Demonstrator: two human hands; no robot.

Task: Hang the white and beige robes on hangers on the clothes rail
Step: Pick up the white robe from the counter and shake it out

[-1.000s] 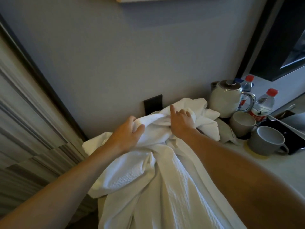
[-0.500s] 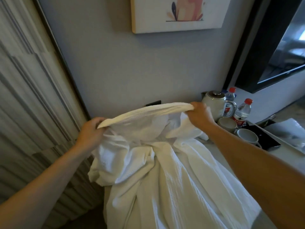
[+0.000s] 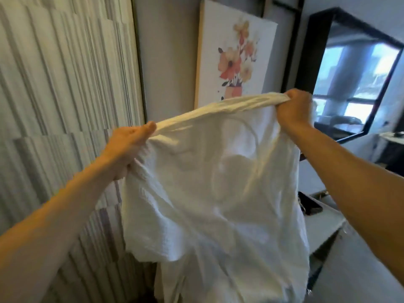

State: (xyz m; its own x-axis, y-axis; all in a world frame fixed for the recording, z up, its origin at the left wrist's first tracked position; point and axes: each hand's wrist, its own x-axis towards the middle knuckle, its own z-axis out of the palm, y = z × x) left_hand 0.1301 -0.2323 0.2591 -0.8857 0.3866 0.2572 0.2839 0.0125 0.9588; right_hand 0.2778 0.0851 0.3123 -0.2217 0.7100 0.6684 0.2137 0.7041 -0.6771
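The white robe [image 3: 214, 193] hangs in the air in front of me, its textured cloth falling in folds to the bottom of the view. My left hand [image 3: 129, 145] is closed on the left end of its upper edge. My right hand [image 3: 293, 108] grips the right end, higher up, so the edge is stretched taut between them. No beige robe, hanger or clothes rail shows in this view.
A striped curtain [image 3: 65, 106] fills the left side. A flower painting [image 3: 236, 62] hangs on the grey wall behind the robe. A black-framed mirror or screen [image 3: 349, 77] is at the right, above a white counter [image 3: 323, 226] with a dark object [image 3: 310, 206] on it.
Both hands have lifted the white robe off the counter and pulled its upper edge apart and up. The view has swung upward, so the kettle, cups and bottles are out of sight.
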